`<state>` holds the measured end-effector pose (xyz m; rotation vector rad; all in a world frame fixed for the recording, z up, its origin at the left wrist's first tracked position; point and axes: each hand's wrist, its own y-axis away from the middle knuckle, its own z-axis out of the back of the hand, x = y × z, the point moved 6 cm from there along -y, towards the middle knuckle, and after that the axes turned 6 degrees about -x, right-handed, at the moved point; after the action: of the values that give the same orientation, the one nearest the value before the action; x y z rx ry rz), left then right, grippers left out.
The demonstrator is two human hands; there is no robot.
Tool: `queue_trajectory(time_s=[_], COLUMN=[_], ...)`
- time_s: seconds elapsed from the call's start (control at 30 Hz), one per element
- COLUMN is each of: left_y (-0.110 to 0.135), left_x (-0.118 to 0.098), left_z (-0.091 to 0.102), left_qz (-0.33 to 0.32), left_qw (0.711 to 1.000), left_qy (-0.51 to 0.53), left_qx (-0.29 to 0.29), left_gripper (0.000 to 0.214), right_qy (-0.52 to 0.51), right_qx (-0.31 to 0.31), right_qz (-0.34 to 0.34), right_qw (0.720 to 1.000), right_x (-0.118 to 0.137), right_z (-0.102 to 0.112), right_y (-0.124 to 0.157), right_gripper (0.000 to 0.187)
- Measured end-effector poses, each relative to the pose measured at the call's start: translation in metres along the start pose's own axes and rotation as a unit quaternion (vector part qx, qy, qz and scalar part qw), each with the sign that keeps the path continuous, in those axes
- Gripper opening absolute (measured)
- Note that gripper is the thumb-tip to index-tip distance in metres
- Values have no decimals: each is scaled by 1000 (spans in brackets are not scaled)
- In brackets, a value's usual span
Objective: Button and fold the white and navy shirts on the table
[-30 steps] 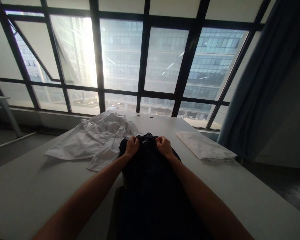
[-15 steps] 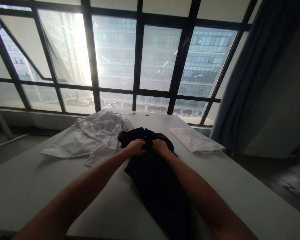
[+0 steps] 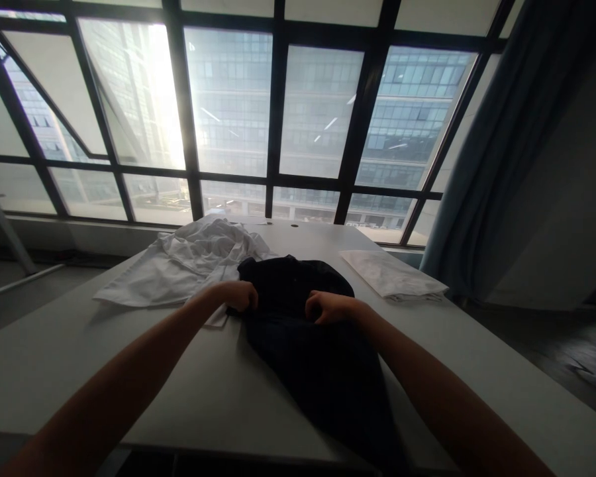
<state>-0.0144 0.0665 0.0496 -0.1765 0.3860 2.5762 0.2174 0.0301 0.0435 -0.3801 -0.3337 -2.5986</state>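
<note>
A black garment [image 3: 302, 331] lies spread along the middle of the white table [image 3: 79, 371], running toward me over the near edge. My left hand [image 3: 241, 296] is closed on the garment's left edge. My right hand [image 3: 322, 307] is closed on the cloth near its middle, a little to the right. Both forearms reach in from the bottom of the view. The garment's far end is bunched up just beyond my hands.
A crumpled white shirt [image 3: 189, 262] lies at the left back of the table, touching the black garment. A folded white cloth [image 3: 392, 275] lies at the right back. Large windows [image 3: 278, 112] stand behind, and a dark curtain [image 3: 506, 152] hangs at right.
My hands, together on the bunched far end before, have come toward me and moved apart, the left to the garment's left edge. More of the garment now lies flat on the table.
</note>
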Motion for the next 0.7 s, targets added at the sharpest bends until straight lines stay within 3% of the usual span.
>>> queue_trajectory(time_s=[0.07,0.13,0.2,0.27,0.33,0.4,0.6,0.67,0.7], left_y=[3,1,-4,-12,-23,-36,-56,-54,-52], left_x=[5,0,-15,-37,-59,-74,-67,-61,-59], left_z=[9,19,26,29,24,14,-12,-9,-5], left_qz=[35,48,55,52,36,22,24,41,52], left_qw=[999,997,991,982,976,972,965,968,970], left_qy=[-26,-47,-64,-71,-61,-43,-8,2,8], left_qx=[-11,-47,-105,-168,-206,-229,-262,-247,-235], left_gripper=[35,19,12,19,26,29,26,27,29], right_qy=[-11,-16,9,54,89,112,82,12,-35], right_qx=[48,55,-14,-115,-195,-227,-260,-222,-170], right_qz=[-29,-64,-101,-124,-135,-144,-168,-142,-120], right_qw=[998,996,995,984,967,957,947,965,977], right_x=[-4,-5,-2,4,10,12,-8,-11,-10], right_z=[5,12,23,33,36,29,4,0,-3], right_y=[4,1,-10,-23,-36,-48,-58,-56,-54], right_gripper=[26,29,40,39,34,33,22,19,18])
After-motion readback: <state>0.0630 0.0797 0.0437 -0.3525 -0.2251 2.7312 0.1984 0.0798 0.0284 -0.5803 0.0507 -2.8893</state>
